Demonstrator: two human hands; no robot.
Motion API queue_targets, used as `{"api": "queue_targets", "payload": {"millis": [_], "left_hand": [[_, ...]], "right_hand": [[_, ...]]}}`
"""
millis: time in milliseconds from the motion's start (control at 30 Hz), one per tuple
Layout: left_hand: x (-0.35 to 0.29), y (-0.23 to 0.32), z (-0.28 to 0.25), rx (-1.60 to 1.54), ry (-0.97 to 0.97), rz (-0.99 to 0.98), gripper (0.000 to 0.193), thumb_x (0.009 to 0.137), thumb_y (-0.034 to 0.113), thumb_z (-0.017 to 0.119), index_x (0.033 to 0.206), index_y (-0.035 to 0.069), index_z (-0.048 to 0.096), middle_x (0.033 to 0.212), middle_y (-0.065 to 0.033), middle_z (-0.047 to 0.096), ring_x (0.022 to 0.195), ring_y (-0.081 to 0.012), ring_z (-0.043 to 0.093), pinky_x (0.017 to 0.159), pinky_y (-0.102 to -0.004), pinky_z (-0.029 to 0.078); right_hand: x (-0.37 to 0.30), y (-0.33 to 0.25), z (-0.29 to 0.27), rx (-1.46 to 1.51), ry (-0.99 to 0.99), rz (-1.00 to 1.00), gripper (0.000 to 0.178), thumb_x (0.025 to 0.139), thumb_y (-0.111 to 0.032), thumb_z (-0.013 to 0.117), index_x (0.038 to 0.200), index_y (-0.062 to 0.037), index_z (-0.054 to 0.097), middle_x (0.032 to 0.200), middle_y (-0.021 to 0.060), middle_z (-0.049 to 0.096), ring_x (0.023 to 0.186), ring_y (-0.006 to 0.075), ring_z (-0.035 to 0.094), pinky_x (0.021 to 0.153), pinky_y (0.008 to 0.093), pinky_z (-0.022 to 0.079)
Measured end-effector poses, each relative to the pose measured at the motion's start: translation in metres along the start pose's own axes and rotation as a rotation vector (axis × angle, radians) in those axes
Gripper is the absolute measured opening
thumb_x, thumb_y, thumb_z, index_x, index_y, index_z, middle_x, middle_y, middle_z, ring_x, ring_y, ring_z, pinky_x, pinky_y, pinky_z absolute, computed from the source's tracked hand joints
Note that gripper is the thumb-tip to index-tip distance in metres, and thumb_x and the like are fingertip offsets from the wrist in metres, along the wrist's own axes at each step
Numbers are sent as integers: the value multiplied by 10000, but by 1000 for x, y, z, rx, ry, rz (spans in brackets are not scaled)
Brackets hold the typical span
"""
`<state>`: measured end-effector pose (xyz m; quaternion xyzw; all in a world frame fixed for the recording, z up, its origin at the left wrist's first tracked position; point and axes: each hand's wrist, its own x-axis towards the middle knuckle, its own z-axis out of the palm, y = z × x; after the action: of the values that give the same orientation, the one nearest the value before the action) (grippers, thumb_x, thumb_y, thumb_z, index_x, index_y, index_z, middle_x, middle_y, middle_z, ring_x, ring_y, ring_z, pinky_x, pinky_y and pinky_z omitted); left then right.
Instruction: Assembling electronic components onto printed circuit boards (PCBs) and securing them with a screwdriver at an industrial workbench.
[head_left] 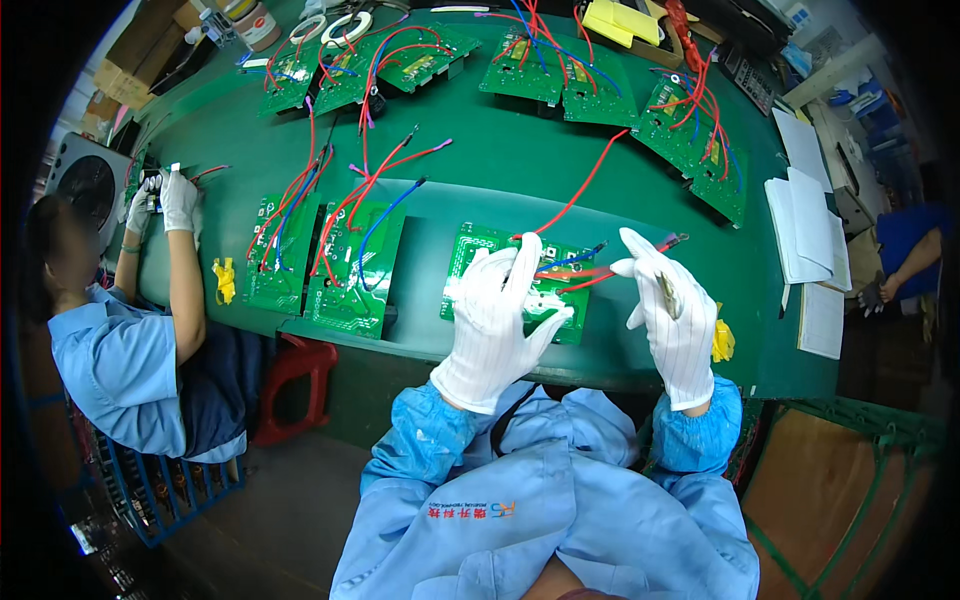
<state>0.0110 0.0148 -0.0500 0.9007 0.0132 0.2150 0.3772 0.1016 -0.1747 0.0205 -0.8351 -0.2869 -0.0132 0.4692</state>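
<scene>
- Left of the left fingers, two wired green boards (358, 262) lay side by side on the green surface (490, 150).
- The left hand (495, 325) lay over the nearest board (486, 241), thumb spread wide from the forefinger. Steadying the board by its edges, without pressing on its parts, would likely have served best.
- Below the left fingers, the blue shirt (575, 490) bore small red and orange lettering with a logo.
- Right of the left fingers, a blue wire (571, 260) and red wires (588, 283) slanted toward the right hand (680, 335); guiding each gently, with no tug at its root, seemed wise.
- The right fingers were half curled beside a blurred red wire end; I could not tell whether they held it.
- Right of the right fingers lay white papers (800, 235); any print was too small to read.
</scene>
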Motion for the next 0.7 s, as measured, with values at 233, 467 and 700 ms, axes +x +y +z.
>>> {"api": "queue_targets", "payload": {"millis": [233, 467, 700], "left_hand": [[-10, -15, -14, 82, -162, 227, 1043, 697, 403, 902, 1541, 39, 410, 1349, -182, 505, 1375, -420, 437, 1165, -584, 311], [3, 5, 5, 328, -251, 274, 1012, 678, 346, 877, 1515, 10, 419, 1295, -140, 514, 1320, -347, 472, 1171, -575, 286], [-19, -18, 45, 314, 112, 534, 495, 730, 114, 795, 1219, 97, 715, 929, -26, 560, 952, -207, 633, 1074, -514, 435]], "right_hand": [[-2, 28, 2, -370, -16, -181, 533, 871, -20, 675, 1389, -129, 614, 1024, 113, 712, 626, 235, 643, 591, 352, 538], [-43, 29, 13, -539, -260, -197, 460, 866, -124, 677, 1319, -162, 610, 934, 93, 656, 710, 303, 673, 616, 410, 534], [-34, 10, -21, 99, -342, 582, 165, 938, -102, 697, 1086, -57, 754, 894, 142, 754, 748, 249, 718, 675, 371, 562]]}}
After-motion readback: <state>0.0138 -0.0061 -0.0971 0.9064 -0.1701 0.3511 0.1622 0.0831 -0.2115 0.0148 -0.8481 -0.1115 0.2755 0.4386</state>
